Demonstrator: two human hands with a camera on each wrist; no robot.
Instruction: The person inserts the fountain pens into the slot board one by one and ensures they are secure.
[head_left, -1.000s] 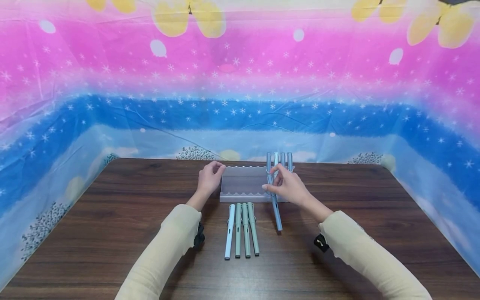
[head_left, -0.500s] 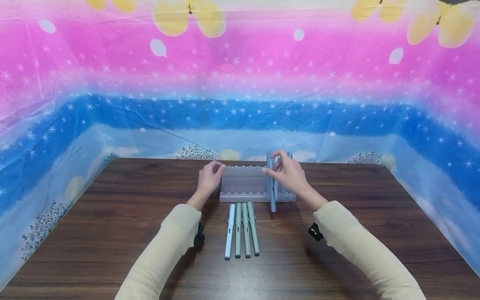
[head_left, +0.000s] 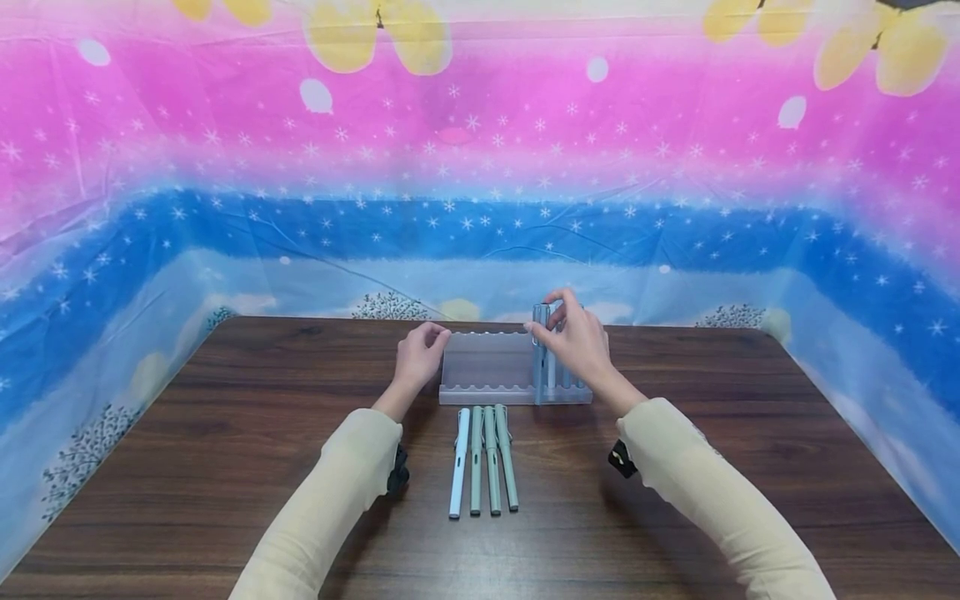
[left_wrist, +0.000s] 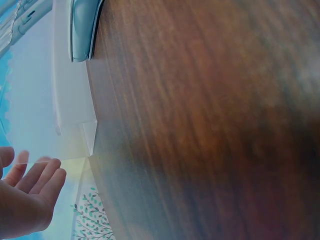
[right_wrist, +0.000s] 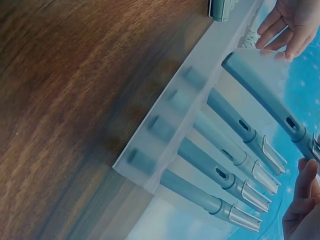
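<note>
Held pen (right_wrist: 262,92): grey-blue, capped, over the right half of the rack, just left of the row already standing there; its lower end overlaps the front lip in the head view, and whether the two touch I cannot tell.
Right hand (head_left: 582,343): thumb and fingers pinch this pen near its cap, at the upper end.
Rack (head_left: 487,362): clear, slightly frosted, with scalloped slots along the back edge and the front lip (head_left: 480,398).
Racked pens (right_wrist: 200,162): four, side by side in the right part of the rack, leaning back with capped ends up; their lower ends show through the lip. Three are grey-blue, one paler.
Left hand (head_left: 420,360): thumb and fingers pinch the rack's upper left corner.
Loose pens: four, lying in front of the rack with capped ends towards it; a pale blue one (head_left: 459,462) at the left, then three sage-green pens (head_left: 492,462).
Worktop (head_left: 600,533): dark brown wood grain, under rack and loose pens.
Sleeves (head_left: 330,492): cream, on both arms, a black device (head_left: 621,460) at each cuff.
Backdrop (head_left: 480,229): pink and blue cloth with white snowflakes.
</note>
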